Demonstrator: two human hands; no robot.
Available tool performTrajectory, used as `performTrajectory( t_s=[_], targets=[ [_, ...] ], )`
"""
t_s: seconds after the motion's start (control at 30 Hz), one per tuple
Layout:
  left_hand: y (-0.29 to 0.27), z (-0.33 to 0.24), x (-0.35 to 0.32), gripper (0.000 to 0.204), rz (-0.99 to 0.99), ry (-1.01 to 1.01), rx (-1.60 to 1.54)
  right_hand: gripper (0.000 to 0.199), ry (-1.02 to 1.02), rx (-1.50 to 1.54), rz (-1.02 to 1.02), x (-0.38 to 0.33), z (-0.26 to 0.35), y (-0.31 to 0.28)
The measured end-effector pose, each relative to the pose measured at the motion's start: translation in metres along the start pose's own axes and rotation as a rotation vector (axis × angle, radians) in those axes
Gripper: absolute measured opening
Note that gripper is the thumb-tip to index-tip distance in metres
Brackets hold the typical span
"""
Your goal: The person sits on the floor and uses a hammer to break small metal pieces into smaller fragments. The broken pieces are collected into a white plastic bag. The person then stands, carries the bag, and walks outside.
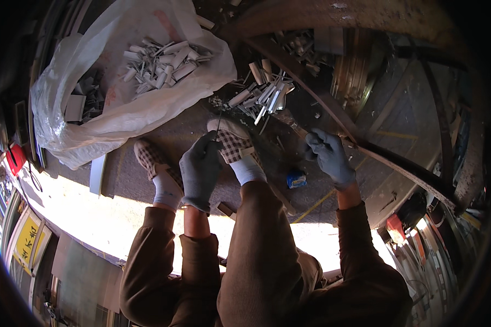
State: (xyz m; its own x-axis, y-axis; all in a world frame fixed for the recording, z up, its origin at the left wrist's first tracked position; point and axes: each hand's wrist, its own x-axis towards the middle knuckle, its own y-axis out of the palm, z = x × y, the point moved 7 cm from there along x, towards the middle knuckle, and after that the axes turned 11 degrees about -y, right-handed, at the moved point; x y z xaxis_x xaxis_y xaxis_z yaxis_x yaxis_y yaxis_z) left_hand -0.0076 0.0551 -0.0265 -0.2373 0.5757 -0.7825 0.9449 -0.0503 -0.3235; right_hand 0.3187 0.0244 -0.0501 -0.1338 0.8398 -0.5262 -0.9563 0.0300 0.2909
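Note:
My left hand (200, 170), in a grey work glove, is closed around the lower end of a thin dark rod (219, 122) that points up and away from me. My right hand (331, 158), gloved the same way, grips a brownish tool (295, 127) with a narrow handle; its far end is too dark to name. Just beyond that tool lies a loose pile of silvery and white metal offcuts (273, 95) on the floor. At the far left a white woven plastic sack (131, 111) gapes wide, with many short pale offcuts (166, 65) in it.
A rusty steel frame bar (316, 92) slants across the right side. On the floor between my hands sits a small blue round object (296, 179). My feet in checked slippers (235, 143) are close to the pile. Long profiles (431, 261) stand at lower right.

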Motion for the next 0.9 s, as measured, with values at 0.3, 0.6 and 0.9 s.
performTrajectory(
  t_s=[0.3, 0.6, 0.9],
  targets=[
    [0.003, -0.005, -0.003, 0.03, 0.01, 0.007, 0.045, 0.029, -0.152, -0.253, 0.119, 0.036, 0.111, 0.068],
    [0.008, -0.008, -0.006, 0.028, 0.012, 0.016, 0.002, 0.029, -0.705, -0.801, -0.015, 0.065, 0.149, 0.143],
    [0.03, -0.024, 0.007, 0.028, -0.08, 0.328, 0.263, 0.012, -0.065, -0.254, -0.304, -0.037, -0.024, -0.004]
  ],
)
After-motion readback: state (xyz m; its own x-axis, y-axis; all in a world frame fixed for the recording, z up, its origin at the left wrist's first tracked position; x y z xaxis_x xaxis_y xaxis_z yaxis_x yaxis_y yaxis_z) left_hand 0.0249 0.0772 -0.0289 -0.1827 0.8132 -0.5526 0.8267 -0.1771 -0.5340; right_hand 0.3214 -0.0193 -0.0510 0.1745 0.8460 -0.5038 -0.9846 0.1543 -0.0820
